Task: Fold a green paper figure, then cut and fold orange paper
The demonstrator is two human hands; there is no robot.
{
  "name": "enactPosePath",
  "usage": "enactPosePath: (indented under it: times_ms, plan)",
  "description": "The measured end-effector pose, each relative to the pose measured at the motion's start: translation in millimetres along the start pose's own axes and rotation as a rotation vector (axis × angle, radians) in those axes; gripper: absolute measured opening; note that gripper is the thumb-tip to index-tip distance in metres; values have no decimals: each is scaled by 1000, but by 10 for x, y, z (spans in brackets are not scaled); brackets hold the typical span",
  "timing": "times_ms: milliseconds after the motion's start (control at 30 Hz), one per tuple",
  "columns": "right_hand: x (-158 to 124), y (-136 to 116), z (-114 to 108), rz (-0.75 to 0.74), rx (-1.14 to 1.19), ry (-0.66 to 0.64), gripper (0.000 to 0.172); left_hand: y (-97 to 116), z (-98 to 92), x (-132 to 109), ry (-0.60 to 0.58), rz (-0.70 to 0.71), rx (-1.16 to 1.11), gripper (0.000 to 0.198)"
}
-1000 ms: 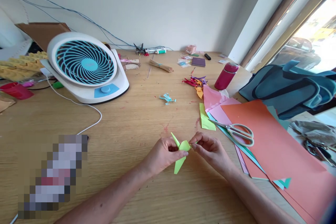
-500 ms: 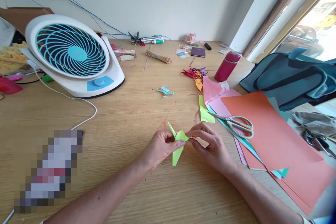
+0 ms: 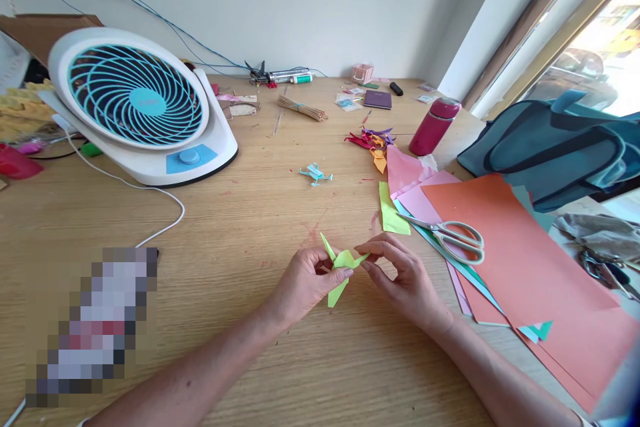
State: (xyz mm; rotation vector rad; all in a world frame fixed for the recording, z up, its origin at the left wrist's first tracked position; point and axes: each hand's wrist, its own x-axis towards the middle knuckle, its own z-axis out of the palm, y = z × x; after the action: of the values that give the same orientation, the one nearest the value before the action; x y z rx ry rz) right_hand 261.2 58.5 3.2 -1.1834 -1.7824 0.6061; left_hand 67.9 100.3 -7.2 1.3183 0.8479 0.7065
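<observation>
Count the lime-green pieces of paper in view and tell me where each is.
2: a lime-green origami piece in the left hand, and a flat lime-green sheet at the paper pile's left edge. The pile may hide more.

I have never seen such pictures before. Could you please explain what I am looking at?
There is no machine here: a camera worn on a person's head looks forward and down. The bare left hand holds a folded green paper; the bare right hand is at its pointed end. On the wooden table, a fan stands at the left and a small blue paper figure lies beyond the hands. At the right are scissors on coloured sheets and a dark red bottle.
</observation>
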Motion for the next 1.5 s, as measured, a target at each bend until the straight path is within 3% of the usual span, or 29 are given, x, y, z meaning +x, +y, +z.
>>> enactPosePath:
  times_ms: [133,333,633,1100,1367,1500]
  plan:
    - [-19,27,17,139,106,-32,14,-15,2,-11,7,23,38,15]
    - [-11,95,56,402,521,-32,23,0,23,-16,37,30,111,16]
    - [24,65,55,542,719,-103,31,-9,27,-33,33,12,104,18]
    - [-32,131,79,318,527,-129,21,96,73,-51,56,-177,-95,39]
    - [-38,45,31,171,256,-101,7,107,101,-65,28,-278,-335,44]
    - [-43,15,29,78,141,-60,11,102,104,-66,37,-318,-347,43]
